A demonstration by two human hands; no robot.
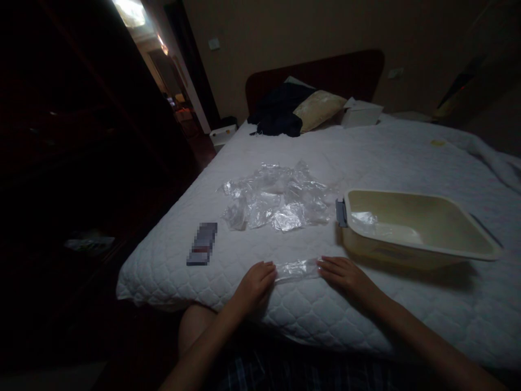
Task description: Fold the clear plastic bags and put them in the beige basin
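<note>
At the near edge of the bed, a clear plastic bag (298, 269), flattened into a narrow strip, lies between my hands. My left hand (257, 279) has its fingers closed on the strip's left end. Its right end is under the fingers of my right hand (340, 272), which are pressed together on it. Beyond them, a loose heap of crumpled clear plastic bags (280, 198) is spread on the white quilted cover. A cream plastic bin (407, 247) with grey side clips stands to the right, with a bit of clear plastic inside it.
A blurred-out flat dark object (202, 244) lies left of the heap on the bed (163, 266). Dark cloth (280, 111), a tan pillow (319, 110) and a white box (362, 114) are by the headboard (345, 68). The bed's left edge drops to a dark floor.
</note>
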